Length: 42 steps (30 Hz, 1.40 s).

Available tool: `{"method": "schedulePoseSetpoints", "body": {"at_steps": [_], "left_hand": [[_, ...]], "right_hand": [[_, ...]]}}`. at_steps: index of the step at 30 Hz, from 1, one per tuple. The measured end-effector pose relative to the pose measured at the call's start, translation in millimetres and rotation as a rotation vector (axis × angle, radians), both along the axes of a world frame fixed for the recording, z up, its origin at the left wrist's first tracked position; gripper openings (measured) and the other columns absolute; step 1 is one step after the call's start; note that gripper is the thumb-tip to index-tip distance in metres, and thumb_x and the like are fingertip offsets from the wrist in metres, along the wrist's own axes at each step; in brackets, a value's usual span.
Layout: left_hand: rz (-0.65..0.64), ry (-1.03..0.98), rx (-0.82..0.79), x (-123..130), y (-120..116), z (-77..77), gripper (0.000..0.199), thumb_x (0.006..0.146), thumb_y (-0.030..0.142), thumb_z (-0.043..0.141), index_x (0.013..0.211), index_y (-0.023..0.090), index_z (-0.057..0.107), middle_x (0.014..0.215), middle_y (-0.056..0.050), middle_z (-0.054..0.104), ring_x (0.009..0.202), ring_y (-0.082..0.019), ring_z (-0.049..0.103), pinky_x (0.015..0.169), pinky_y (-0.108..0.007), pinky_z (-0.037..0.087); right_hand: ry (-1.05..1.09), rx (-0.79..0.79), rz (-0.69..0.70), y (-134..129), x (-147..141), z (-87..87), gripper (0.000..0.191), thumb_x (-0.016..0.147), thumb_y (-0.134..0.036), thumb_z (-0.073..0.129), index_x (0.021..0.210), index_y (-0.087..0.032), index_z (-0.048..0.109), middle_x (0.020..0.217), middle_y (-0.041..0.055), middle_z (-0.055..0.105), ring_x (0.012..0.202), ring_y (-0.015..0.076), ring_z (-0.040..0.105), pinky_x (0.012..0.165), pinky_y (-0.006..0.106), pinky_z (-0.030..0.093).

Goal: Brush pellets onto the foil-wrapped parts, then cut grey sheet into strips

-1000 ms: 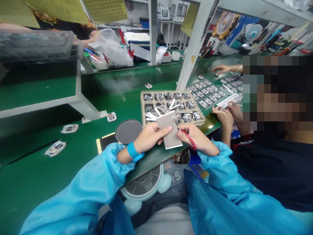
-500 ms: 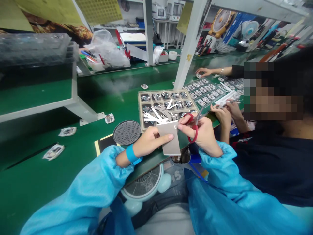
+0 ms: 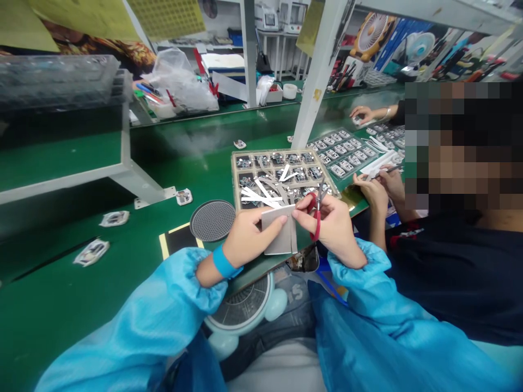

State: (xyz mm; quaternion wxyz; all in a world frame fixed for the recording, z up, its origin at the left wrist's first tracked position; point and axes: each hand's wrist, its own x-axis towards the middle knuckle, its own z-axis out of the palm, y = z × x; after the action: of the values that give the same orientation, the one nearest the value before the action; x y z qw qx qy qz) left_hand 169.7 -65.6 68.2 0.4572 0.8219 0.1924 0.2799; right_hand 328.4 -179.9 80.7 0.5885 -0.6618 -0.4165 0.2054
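My left hand is closed on a flat grey sheet, thumb on its face, just in front of the tray's near edge. My right hand has red-handled scissors hooked on its fingers, blades pointing up and away from the sheet. Its thumb and forefinger pinch the top of a narrow grey strip along the sheet's right side; a thin gap shows between strip and sheet. Behind my hands, loose white and grey strips lie over small electronic parts in a compartment tray.
A round black perforated dish sits left of the tray. Several small white-cased parts lie on the green bench. A metal post rises behind the tray. At right, a co-worker's hands work near another filled tray.
My right hand has moved slightly left and pinches a strip now parted from the sheet's right side. The scissors have turned more upright. The co-worker's far hand has moved right.
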Motion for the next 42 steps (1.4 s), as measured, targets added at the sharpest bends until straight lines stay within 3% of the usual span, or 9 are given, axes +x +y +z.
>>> {"method": "schedulePoseSetpoints", "body": {"at_steps": [6, 11, 17, 22, 28, 32, 37, 42], "left_hand": [[-0.035, 0.021, -0.159, 0, 0, -0.1, 0.032, 0.091, 0.042, 0.065, 0.091, 0.012, 0.076, 0.082, -0.004, 0.076, 0.072, -0.017, 0.066, 0.061, -0.024, 0.05], [0.08, 0.011, -0.212, 2, 5, -2.6, 0.037, 0.087, 0.048, 0.068, 0.089, 0.012, 0.075, 0.084, -0.007, 0.077, 0.074, -0.021, 0.068, 0.061, -0.026, 0.051], [0.195, -0.002, -0.184, 2, 11, -6.7, 0.041, 0.09, 0.052, 0.065, 0.096, 0.012, 0.073, 0.093, -0.008, 0.077, 0.081, -0.021, 0.068, 0.071, -0.029, 0.051], [0.245, -0.028, -0.172, 2, 6, -7.1, 0.042, 0.094, 0.053, 0.06, 0.101, 0.013, 0.071, 0.1, -0.009, 0.077, 0.09, -0.022, 0.069, 0.08, -0.031, 0.051], [0.23, -0.034, -0.177, 2, 1, -9.7, 0.039, 0.097, 0.051, 0.056, 0.105, 0.015, 0.07, 0.101, -0.008, 0.076, 0.092, -0.022, 0.068, 0.082, -0.031, 0.051], [0.177, -0.029, -0.301, 3, -5, -10.4, 0.04, 0.094, 0.05, 0.06, 0.103, 0.013, 0.07, 0.098, -0.008, 0.076, 0.088, -0.021, 0.068, 0.078, -0.03, 0.052], [0.126, -0.042, -0.414, 7, -11, -5.6, 0.036, 0.085, 0.047, 0.07, 0.078, 0.012, 0.071, 0.073, -0.004, 0.071, 0.062, -0.014, 0.058, 0.057, -0.024, 0.046], [0.129, -0.064, -0.433, 7, -11, 0.8, 0.038, 0.082, 0.043, 0.072, 0.059, 0.014, 0.063, 0.056, 0.001, 0.059, 0.051, -0.01, 0.047, 0.049, -0.022, 0.039]], "right_hand": [[-0.078, -0.032, 0.004, 1, -4, -2.6, 0.032, 0.072, -0.042, 0.085, 0.086, -0.019, 0.067, 0.083, 0.0033, 0.068, 0.072, 0.017, 0.061, 0.063, 0.028, 0.051], [-0.105, -0.048, -0.05, -3, 0, 0.5, 0.038, 0.073, -0.049, 0.084, 0.087, -0.019, 0.067, 0.08, 0.0037, 0.069, 0.069, 0.0171, 0.062, 0.061, 0.028, 0.051], [0.202, -0.416, 0.456, -29, 7, -3.0, 0.055, 0.078, -0.069, 0.071, 0.078, -0.015, 0.066, 0.061, 0.0043, 0.067, 0.048, 0.0138, 0.06, 0.045, 0.024, 0.045], [0.274, -0.481, 0.538, -33, -3, -24.3, 0.055, 0.081, -0.068, 0.069, 0.08, -0.013, 0.067, 0.062, 0.0046, 0.068, 0.049, 0.0128, 0.061, 0.044, 0.021, 0.045], [0.334, -0.443, 0.479, -23, -12, -34.2, 0.054, 0.078, -0.068, 0.072, 0.079, -0.014, 0.066, 0.063, 0.0041, 0.069, 0.049, 0.0124, 0.061, 0.042, 0.019, 0.043], [0.322, -0.369, 0.42, -17, -15, -35.2, 0.054, 0.076, -0.068, 0.074, 0.072, -0.016, 0.06, 0.062, 0.0029, 0.067, 0.05, 0.0133, 0.061, 0.044, 0.02, 0.043], [0.284, -0.251, 0.353, -11, -15, -35.5, 0.055, 0.074, -0.066, 0.076, 0.066, -0.016, 0.054, 0.06, -0.0028, 0.052, 0.052, 0.0096, 0.048, 0.048, 0.021, 0.035], [0.243, -0.254, 0.339, -10, -16, -29.8, 0.059, 0.072, -0.069, 0.076, 0.064, -0.016, 0.051, 0.061, -0.003, 0.046, 0.055, 0.0087, 0.037, 0.05, 0.022, 0.03]]}}
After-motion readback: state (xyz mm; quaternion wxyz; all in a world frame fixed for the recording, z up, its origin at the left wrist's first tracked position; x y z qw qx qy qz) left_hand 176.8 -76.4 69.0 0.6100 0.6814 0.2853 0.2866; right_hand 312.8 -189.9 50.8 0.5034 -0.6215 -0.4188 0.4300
